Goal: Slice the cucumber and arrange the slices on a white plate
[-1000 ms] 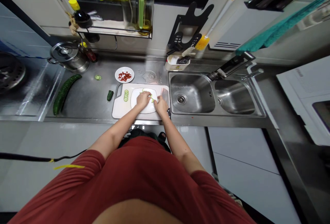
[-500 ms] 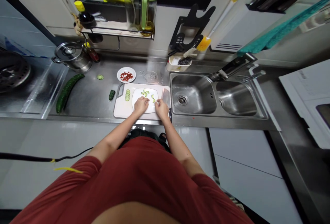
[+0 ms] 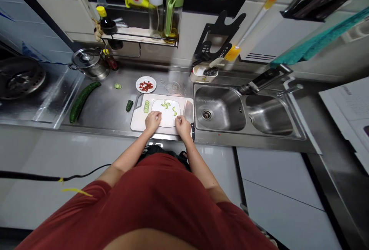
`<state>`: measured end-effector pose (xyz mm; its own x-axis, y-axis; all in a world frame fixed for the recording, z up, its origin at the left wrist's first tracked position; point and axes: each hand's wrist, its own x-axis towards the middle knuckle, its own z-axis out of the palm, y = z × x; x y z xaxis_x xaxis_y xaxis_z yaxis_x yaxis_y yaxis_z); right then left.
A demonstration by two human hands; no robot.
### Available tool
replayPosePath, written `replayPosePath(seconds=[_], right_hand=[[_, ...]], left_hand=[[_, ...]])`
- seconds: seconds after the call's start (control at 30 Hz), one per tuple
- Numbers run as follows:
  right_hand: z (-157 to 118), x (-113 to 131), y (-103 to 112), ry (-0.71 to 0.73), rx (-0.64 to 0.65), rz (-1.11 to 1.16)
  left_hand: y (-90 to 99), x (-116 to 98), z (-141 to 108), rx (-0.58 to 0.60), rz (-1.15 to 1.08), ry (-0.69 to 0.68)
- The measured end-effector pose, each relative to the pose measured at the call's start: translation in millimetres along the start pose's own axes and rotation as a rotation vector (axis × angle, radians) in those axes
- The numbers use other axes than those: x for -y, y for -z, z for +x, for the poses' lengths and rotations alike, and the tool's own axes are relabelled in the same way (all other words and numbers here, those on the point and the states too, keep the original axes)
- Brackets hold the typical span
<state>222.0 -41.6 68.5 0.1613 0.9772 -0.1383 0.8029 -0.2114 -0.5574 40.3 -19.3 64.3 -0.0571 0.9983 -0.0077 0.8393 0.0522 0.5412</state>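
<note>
With left hand (image 3: 153,121) and right hand (image 3: 182,126) at opposite sides of the white plate (image 3: 167,120), each grip is curled; nothing visible held, can't tell if fully closed. Cucumber pieces (image 3: 166,104) lie toward the plate's far side, apart from fingers. Knife (image 3: 188,110) sits just beyond right hand, near board's (image 3: 137,125) sink-side edge. Bare plate between hands; sink (image 3: 220,126) just beside board.

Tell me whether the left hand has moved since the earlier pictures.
Yes: the left hand has moved left and back, from over the plate to its near left corner.
</note>
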Motion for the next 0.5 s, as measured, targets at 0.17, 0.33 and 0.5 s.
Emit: replayPosePath(seconds=[0.17,0.33,0.5], right_hand=[[-5.8,-5.9,3.6,0.009,-0.021,0.016],[-10.2,-11.2,6.5,0.003,-0.038,0.021],[-11.9,-15.6,7.1,-0.001,-0.033,0.034]], left_hand=[[13.3,17.1,1.7,-0.078,0.082,0.186],[27.8,37.9,9.0,-0.151,0.122,0.326],[31.3,47.4,15.0,-0.160,0.140,0.387]])
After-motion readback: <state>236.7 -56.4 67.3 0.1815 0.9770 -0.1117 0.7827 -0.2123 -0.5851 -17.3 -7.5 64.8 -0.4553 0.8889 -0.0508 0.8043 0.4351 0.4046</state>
